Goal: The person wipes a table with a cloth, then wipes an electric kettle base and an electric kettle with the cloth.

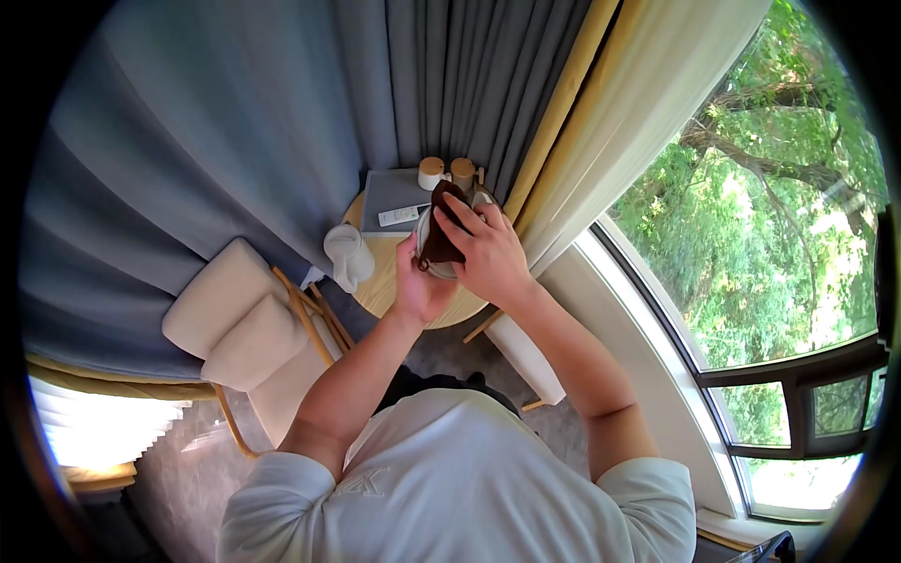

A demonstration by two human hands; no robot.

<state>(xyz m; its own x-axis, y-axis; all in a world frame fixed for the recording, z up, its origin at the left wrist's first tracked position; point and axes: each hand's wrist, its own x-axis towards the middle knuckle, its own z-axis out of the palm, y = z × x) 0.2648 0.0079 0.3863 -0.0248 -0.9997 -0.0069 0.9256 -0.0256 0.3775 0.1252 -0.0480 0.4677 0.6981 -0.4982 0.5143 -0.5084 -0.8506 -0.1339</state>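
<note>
A round pale dish point(422, 225) is gripped at its near left side by my left hand point(419, 284), thumb up along the rim. Dark brown cloth point(448, 242) lies over and inside the dish, hiding most of it. My right hand point(492, 251) presses its fingers onto this cloth from the right. Both hands are above the round wooden table point(380, 281). What exactly the dish is cannot be made out under the cloth.
A grey tray point(389, 192) on the table carries a white remote control point(399, 216) and two lidded mugs point(431, 173). Left of them stands a white pitcher point(347, 255). A beige armchair point(253, 333) is at left, a pale seat point(527, 357) at right, a window point(751, 225) beyond.
</note>
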